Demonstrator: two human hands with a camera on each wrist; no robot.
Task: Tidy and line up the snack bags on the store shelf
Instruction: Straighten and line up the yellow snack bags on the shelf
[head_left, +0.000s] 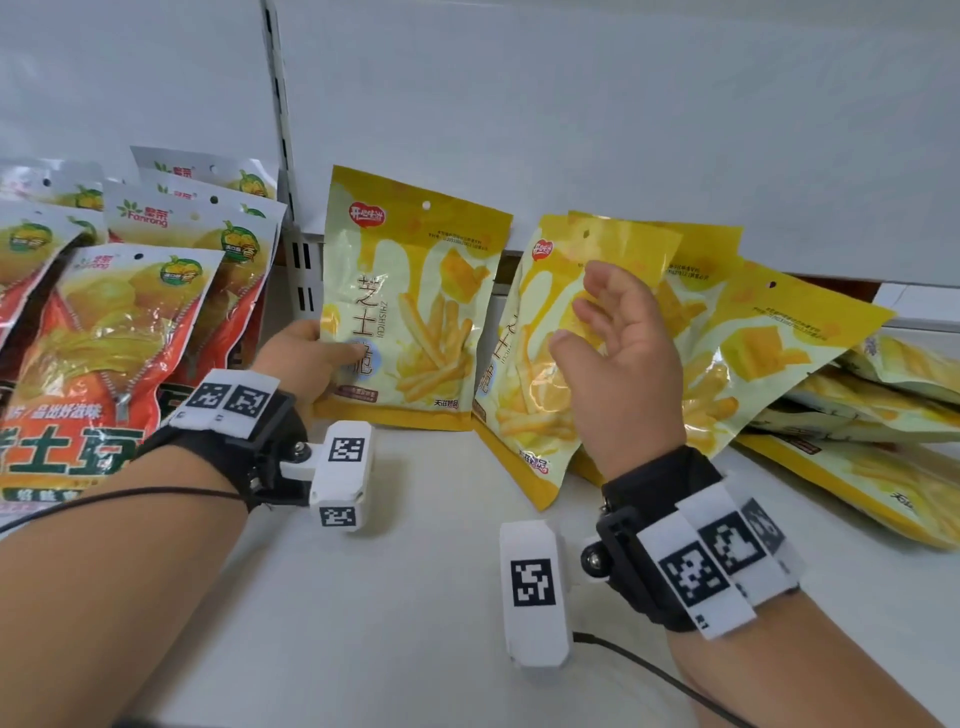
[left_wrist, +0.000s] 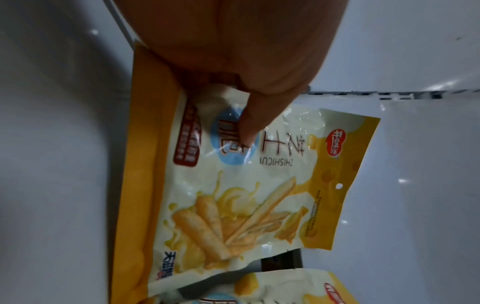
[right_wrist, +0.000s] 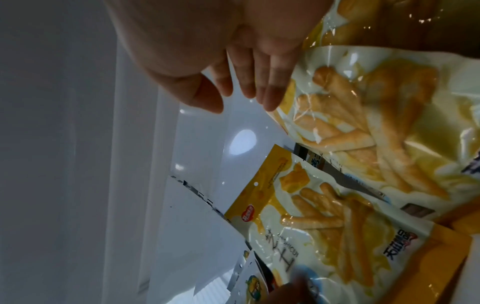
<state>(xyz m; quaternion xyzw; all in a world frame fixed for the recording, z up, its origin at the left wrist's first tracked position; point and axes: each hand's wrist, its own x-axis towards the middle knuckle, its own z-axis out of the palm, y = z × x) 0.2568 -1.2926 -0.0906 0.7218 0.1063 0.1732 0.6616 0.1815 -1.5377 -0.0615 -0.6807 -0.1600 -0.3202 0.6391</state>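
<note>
A yellow cheese-stick bag stands upright against the shelf's back wall. My left hand grips its lower left edge, thumb pressed on the front print of the bag. To its right, a few more yellow bags lean tilted and overlapping. My right hand is held in front of them with relaxed, spread fingers and holds nothing. Its fingertips are close to the edge of the nearest leaning bag; I cannot tell if they touch.
Red and orange potato-chip bags stand in rows at the left, past a slotted upright. Several yellow bags lie flat in a pile at the right. The white shelf board runs toward me.
</note>
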